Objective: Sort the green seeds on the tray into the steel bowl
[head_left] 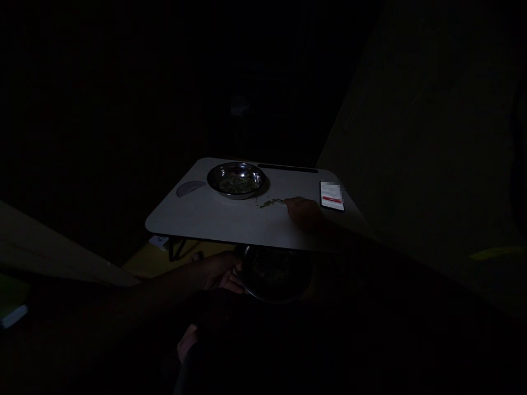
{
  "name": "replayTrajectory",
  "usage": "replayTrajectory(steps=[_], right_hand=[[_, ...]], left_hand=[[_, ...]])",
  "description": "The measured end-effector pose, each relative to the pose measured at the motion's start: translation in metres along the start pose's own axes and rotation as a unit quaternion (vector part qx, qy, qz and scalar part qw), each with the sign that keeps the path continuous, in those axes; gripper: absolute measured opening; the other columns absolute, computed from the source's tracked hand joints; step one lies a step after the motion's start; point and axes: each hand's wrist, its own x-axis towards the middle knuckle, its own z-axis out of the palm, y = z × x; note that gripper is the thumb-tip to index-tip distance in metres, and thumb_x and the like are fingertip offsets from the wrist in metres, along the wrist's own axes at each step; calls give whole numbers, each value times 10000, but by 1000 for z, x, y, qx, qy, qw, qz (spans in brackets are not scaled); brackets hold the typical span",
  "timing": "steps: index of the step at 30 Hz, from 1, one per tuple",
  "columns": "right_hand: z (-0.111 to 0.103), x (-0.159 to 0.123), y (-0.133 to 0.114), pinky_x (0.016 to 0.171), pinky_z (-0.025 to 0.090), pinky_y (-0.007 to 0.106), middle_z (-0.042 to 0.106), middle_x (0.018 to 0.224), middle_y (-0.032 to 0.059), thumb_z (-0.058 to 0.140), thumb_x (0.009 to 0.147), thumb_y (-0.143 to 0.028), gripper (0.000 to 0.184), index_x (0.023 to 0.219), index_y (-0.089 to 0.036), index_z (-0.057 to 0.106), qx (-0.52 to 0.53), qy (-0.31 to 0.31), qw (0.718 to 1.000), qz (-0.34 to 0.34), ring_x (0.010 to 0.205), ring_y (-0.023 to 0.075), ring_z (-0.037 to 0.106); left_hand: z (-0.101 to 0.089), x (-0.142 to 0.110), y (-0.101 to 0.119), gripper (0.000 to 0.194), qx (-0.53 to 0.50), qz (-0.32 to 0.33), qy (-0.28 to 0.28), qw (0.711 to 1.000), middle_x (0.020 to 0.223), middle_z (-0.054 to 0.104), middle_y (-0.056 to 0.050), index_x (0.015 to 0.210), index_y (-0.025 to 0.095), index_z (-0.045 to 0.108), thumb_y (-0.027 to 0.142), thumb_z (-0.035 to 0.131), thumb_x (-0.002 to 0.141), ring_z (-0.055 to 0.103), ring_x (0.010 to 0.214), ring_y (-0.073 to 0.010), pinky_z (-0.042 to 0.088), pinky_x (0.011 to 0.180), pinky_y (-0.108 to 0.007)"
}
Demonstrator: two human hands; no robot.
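The scene is very dark. A small white lap table [214, 219] carries a steel bowl [236, 179] with green grains in it. A little heap of the same grains [268, 203] lies on the tabletop to the bowl's right. My right hand [303, 211] rests on the table, its fingertips touching that heap; the fingers look drawn together. Below the table's near edge my left hand [220, 272] grips the rim of a second steel bowl [274, 272], held just under the edge.
A lit phone [331, 196] lies on the table's right side. A long slot [287, 168] runs along the far edge, and a grey round patch [189, 188] sits at the left. Black table legs [176, 249] stand on a yellowish floor.
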Motion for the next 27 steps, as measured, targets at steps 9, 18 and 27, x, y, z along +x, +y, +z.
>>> replayTrajectory(steps=[9, 18, 27], right_hand=[[0, -3, -1, 658, 320, 259, 523, 932, 86, 250, 753, -206, 324, 1009, -125, 433, 13, 11, 1000, 0, 832, 161, 444], [1, -1, -6, 668, 324, 260, 521, 944, 83, 258, 747, -196, 330, 1023, -131, 427, 20, 14, 1000, 15, 845, 154, 441], [1, -3, -7, 641, 331, 261, 541, 891, 82, 263, 741, -194, 322, 996, -128, 448, 13, 17, 1000, 4, 798, 155, 462]], left_hand=[[1, -2, 1, 103, 5, 5, 8, 1000, 495, 570, -31, 598, 149, 467, 165, 393, 527, 563, 543, -148, 424, 576, -260], [1, -3, 1, 110, 6, 2, 10, 1000, 509, 574, -44, 602, 136, 476, 155, 400, 525, 561, 532, -145, 421, 572, -262], [-2, 3, -2, 114, -2, 0, 8, 1000, 529, 580, -58, 598, 134, 477, 153, 398, 519, 559, 529, -144, 417, 578, -262]])
